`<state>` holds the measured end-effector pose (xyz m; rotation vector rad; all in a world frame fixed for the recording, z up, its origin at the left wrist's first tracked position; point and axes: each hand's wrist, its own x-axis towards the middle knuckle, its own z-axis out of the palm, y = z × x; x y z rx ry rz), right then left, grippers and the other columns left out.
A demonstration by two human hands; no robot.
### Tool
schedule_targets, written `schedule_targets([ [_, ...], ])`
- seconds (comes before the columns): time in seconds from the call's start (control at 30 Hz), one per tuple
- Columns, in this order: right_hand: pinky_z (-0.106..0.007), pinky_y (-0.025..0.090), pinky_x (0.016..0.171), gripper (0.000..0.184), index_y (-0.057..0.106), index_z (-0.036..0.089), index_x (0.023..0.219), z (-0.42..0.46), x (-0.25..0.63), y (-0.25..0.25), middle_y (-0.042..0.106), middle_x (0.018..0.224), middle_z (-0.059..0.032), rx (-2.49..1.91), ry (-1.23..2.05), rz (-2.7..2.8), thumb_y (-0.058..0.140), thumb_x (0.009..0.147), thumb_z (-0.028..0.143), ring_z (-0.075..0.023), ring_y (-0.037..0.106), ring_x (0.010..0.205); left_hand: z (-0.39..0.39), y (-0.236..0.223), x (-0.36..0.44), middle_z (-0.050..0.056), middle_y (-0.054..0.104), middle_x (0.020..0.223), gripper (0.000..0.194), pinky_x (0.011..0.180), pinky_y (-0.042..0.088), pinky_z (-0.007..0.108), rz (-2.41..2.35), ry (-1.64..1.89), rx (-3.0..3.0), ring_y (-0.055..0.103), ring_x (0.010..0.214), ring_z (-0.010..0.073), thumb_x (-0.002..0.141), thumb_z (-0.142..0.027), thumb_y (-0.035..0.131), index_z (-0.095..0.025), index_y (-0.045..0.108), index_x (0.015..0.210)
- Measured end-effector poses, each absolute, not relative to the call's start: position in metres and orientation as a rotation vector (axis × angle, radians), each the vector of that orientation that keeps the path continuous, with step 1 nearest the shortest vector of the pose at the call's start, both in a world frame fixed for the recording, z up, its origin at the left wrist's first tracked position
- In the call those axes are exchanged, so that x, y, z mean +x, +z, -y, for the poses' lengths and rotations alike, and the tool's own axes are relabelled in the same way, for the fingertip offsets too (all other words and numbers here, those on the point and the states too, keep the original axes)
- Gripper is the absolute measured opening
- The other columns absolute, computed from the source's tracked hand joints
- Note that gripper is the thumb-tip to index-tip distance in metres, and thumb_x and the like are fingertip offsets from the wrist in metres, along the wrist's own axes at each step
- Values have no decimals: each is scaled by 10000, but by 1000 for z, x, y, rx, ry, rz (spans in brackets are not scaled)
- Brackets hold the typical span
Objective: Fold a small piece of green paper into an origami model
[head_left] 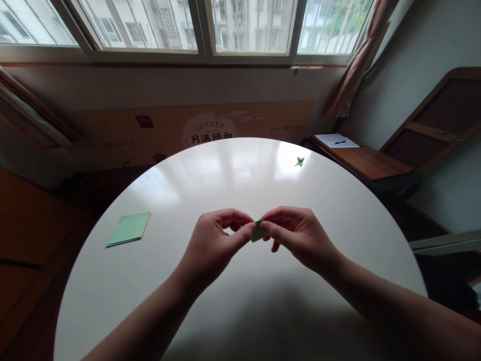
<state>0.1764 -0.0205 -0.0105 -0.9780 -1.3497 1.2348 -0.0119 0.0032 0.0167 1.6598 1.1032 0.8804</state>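
A small folded piece of green paper (257, 233) is held above the white table, between both hands. My left hand (221, 235) pinches its left side with thumb and forefinger. On the other side, my right hand (295, 228) is closed on the paper's upper right part, thumb in front. The fingertips cover much of the paper, so its exact folds cannot be made out. A stack of square light green paper (130, 228) lies to the left of my hands. Farther off at the right stands a small green folded paper figure (299, 161).
The round white table (240, 175) has its curved far edge near a long printed cardboard panel (165, 128) under the windows. At the right, a wooden side table (370, 159) carries a white sheet (337, 141) with a dark pen-like object on it.
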Motion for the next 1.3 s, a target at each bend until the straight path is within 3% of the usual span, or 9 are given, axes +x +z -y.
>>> schedule_targets([
  [0.43,-254,560,484,169,675,162,800,18,175,-13,703,734,-38,-987,1286,1240,721,833,321,-172,662,667,-7,12,-8,7,654,617,196,425,430,201,-1102,839,1479,494,487,101,786,-345,726,-151,753,783],
  [0.83,-248,534,519,125,702,166,825,15,176,-15,667,743,-21,-998,1334,1276,722,827,289,-159,625,680,-1,13,-8,17,687,675,121,492,446,202,-1177,878,1820,574,593,127,824,-239,672,-154,733,762],
  [1.1,-241,513,545,65,670,170,800,16,177,-17,644,716,4,-1010,1193,1255,673,844,218,-133,591,651,-4,9,-7,19,677,675,235,447,475,197,-1098,906,1625,545,544,116,862,-363,664,-146,749,843],
  [1.3,-247,516,532,112,673,170,798,16,175,-19,645,717,-3,-1002,1237,1196,692,847,269,-140,599,652,-6,9,-9,28,703,698,188,460,468,205,-1108,906,1671,546,543,116,837,-325,699,-145,754,849],
])
